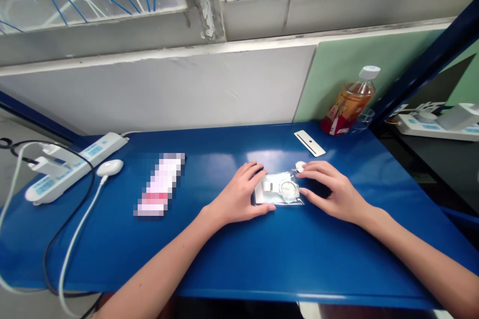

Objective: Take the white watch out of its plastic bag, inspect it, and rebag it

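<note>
In front of me a white wristwatch [289,190] with a light strap lies in a clear plastic bag [279,179] on the blue table. My left hand [245,193] rests at the bag's left end, fingers spread above and thumb stretched along its lower edge. On the other side, my right hand [337,192] has its thumb tip beside the watch face and its fingertips at a small white round piece [300,166] at the bag's upper right corner. Its thumb and fingers are apart. Whether the right fingertips press on the round piece, I cannot tell.
A white slotted card [309,143] and a drink bottle [350,102] are at the back right of the table [232,259]. Leftward lie a pixelated flat object [160,184], a white oval device [110,167] with a cable, and a power strip [80,167]. Another power strip [441,124] sits far right.
</note>
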Demonstrator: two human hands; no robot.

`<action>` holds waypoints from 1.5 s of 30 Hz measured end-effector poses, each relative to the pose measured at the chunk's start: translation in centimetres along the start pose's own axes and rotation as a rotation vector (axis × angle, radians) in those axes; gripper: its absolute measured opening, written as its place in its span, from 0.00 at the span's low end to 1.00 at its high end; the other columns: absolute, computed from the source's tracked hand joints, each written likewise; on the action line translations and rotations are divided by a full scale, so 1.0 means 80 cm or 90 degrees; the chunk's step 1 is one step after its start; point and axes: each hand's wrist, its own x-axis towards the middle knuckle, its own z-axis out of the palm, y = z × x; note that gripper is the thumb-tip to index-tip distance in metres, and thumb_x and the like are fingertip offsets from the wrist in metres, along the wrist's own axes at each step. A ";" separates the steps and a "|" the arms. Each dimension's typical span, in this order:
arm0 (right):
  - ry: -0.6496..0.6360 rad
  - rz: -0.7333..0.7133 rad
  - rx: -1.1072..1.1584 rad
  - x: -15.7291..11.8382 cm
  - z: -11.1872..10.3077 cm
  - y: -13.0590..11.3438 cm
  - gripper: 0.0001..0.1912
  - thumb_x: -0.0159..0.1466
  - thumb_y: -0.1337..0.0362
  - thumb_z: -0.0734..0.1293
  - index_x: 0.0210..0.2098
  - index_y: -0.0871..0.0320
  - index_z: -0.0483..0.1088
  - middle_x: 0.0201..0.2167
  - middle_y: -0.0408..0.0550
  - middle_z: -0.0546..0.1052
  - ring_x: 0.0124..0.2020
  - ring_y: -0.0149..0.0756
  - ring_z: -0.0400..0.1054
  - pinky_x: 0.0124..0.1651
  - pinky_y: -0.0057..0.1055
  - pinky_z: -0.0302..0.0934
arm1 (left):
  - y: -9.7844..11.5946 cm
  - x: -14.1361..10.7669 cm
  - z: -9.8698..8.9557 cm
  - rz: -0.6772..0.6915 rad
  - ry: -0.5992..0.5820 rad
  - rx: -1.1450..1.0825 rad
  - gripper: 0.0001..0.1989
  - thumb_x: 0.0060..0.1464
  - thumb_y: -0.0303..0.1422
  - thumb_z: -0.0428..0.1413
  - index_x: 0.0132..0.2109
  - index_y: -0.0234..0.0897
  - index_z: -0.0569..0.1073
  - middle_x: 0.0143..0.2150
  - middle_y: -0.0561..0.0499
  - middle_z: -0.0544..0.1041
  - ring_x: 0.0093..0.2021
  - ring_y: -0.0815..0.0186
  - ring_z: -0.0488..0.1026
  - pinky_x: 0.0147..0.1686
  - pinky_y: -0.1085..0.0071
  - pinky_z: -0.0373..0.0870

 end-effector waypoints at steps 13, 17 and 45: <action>-0.131 0.011 0.000 -0.002 -0.001 0.006 0.35 0.60 0.53 0.72 0.63 0.55 0.62 0.60 0.58 0.69 0.65 0.57 0.57 0.63 0.57 0.59 | -0.004 0.001 -0.004 0.001 0.010 -0.023 0.39 0.49 0.50 0.65 0.63 0.36 0.65 0.67 0.36 0.62 0.69 0.46 0.53 0.64 0.47 0.57; -0.116 0.012 0.006 -0.001 0.000 0.008 0.34 0.59 0.52 0.73 0.61 0.55 0.64 0.58 0.57 0.72 0.65 0.57 0.58 0.62 0.57 0.60 | -0.005 0.001 -0.002 0.011 0.021 -0.015 0.40 0.49 0.51 0.64 0.63 0.37 0.64 0.67 0.36 0.61 0.69 0.45 0.54 0.64 0.45 0.56; 0.117 0.150 0.171 0.004 0.003 -0.037 0.08 0.66 0.64 0.68 0.43 0.55 0.76 0.38 0.49 0.81 0.35 0.39 0.77 0.39 0.34 0.73 | 0.005 0.000 0.010 0.169 0.321 -0.085 0.16 0.65 0.26 0.53 0.58 0.41 0.70 0.53 0.46 0.76 0.51 0.63 0.75 0.51 0.65 0.74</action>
